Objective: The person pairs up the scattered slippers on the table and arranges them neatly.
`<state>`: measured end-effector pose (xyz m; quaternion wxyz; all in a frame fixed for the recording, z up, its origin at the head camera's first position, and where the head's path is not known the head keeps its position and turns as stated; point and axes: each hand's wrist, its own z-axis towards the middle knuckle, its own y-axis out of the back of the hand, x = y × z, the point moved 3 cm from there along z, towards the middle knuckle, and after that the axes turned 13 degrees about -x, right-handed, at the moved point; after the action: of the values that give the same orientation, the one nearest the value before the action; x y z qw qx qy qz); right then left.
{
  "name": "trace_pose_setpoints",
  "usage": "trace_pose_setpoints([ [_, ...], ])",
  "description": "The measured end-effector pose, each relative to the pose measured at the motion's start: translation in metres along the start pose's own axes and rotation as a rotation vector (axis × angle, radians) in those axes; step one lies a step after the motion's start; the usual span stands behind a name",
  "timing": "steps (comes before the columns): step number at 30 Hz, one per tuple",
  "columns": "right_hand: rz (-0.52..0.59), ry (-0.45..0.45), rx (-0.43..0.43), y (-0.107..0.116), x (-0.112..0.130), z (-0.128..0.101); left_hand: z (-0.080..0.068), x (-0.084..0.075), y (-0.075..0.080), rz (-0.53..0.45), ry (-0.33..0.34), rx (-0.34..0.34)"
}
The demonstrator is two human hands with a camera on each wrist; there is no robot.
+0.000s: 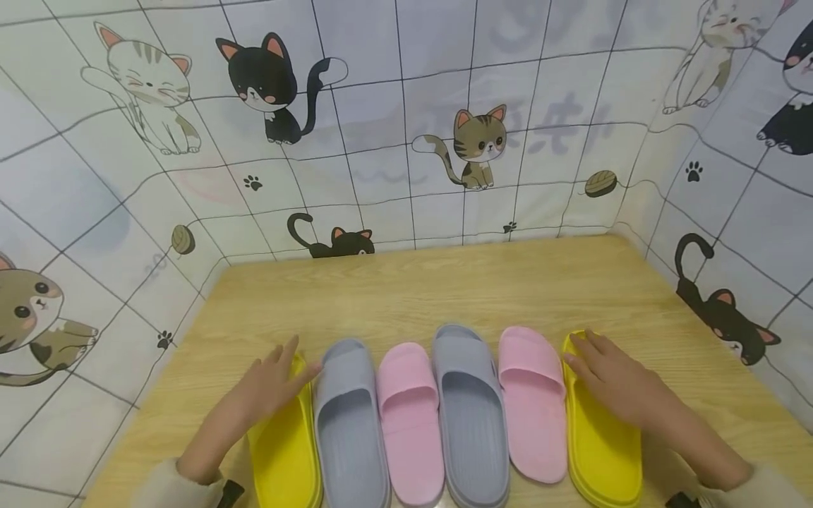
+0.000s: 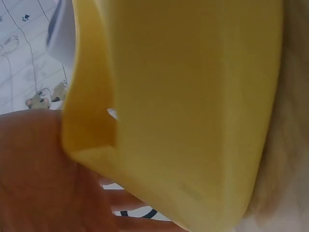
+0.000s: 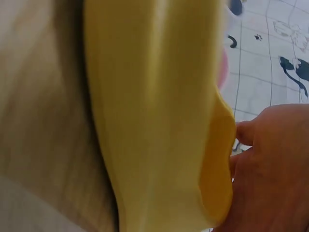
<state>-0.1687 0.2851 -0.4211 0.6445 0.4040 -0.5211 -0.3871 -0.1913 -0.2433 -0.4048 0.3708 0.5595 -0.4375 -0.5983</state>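
I count six slippers in one row on the bench (image 1: 432,289), two to each colour. From left to right they run: the left yellow slipper (image 1: 284,458), the left grey slipper (image 1: 352,444), the left pink slipper (image 1: 416,451), the right grey slipper (image 1: 475,437), the right pink slipper (image 1: 536,437) and the right yellow slipper (image 1: 606,451). So the yellow two make the ends, with grey and pink alternating between them. Behind, the patterned sheet (image 1: 394,176) carries two printed yarn balls.

I have two grips, one at each end. My left grip (image 1: 269,384) lies over the strap of the left yellow slipper, fingers apart; my right grip (image 1: 612,374) lies over the strap of the right yellow one, fingers fairly straight. Neither is clamped on anything, and I cannot tell how firmly they press.

Only the head view gives me the whole row. My left wrist view adds the outer side of its yellow slipper, close up, and the hollow beneath the strap. My right wrist view shows the matching side of the other, with a sliver of pink beyond.
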Motion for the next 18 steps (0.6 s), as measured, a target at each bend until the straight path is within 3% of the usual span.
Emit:
trace_pose_setpoints([
  [5, -0.074, 0.007, -0.008, -0.007, 0.006, -0.006, -0.01, -0.002, -0.004, 0.009, 0.008, 0.032],
  [10, -0.102, -0.016, 0.001, -0.011, 0.008, -0.011, -0.012, -0.004, -0.006, 0.018, -0.028, 0.0],
  [18, -0.11, 0.026, -0.03, -0.012, 0.006, -0.005, -0.012, -0.002, -0.005, 0.019, -0.049, -0.012],
])
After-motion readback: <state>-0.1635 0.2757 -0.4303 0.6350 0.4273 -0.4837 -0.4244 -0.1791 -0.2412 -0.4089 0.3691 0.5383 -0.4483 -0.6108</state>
